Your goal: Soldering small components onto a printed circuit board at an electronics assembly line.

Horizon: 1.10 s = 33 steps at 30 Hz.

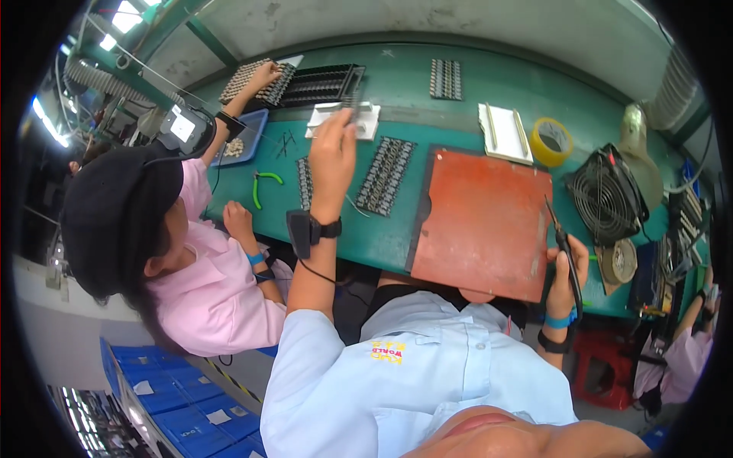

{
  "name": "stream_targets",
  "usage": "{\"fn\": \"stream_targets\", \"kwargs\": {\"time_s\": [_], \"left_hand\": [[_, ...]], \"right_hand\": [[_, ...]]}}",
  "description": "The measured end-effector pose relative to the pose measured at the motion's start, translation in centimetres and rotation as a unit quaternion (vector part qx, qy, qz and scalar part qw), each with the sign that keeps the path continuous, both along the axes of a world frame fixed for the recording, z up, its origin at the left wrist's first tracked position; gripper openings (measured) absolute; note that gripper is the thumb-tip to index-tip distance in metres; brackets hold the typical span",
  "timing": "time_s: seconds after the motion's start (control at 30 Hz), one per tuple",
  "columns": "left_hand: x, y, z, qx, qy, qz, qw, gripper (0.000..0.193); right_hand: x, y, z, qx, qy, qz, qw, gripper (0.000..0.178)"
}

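Note:
My left hand (334, 153) reaches forward over the green bench with its fingers pinched on a thin dark strip with comb-like teeth (354, 99). The strip stands tilted above a white tray-like holder (368, 127); whether the two touch I cannot tell. Low on the right, my right hand (566, 276) is wrapped round a soldering iron (561, 237), its thin tip pointing up and forward. That tip is by the right edge of a worn red-brown board (481, 221) lying in front of me. Between the board and my left hand lies a dark panel with rows of small parts (386, 175).
At left a co-worker in pink reaches toward a component panel (252, 82). Nearby are green-handled pliers (257, 191) and a blue tray (248, 141). Toward the right stand a white holder (504, 133), a yellow tape roll (550, 142) and a black fan (608, 195). Another panel (446, 79) lies farther back.

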State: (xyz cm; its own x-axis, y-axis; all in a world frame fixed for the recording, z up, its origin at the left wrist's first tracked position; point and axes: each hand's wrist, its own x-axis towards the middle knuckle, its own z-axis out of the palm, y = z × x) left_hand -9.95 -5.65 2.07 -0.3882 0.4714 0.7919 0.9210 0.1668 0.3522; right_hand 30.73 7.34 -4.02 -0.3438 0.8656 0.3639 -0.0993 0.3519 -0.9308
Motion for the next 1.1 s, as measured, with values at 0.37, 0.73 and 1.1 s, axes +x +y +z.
{"fn": "stream_targets", "kwargs": {"time_s": [0.37,0.73,1.1], "left_hand": [[-9.8,-7.9,-5.6,-0.104,-0.033,0.186,0.976,0.027],[-5.0,-9.8,-8.5,-0.229,0.059,0.236,0.943,0.039],[5.6,-1.1,-8.0,-0.256,-0.063,0.061,0.963,0.074]], "right_hand": [[-0.3,0.9,-1.1,-0.02,-0.002,0.0,1.0,0.031],[0.1,1.2,-1.4,0.001,-0.012,0.004,1.0,0.034],[-0.2,0.9,-0.7,-0.009,-0.005,0.001,1.0,0.034]]}}
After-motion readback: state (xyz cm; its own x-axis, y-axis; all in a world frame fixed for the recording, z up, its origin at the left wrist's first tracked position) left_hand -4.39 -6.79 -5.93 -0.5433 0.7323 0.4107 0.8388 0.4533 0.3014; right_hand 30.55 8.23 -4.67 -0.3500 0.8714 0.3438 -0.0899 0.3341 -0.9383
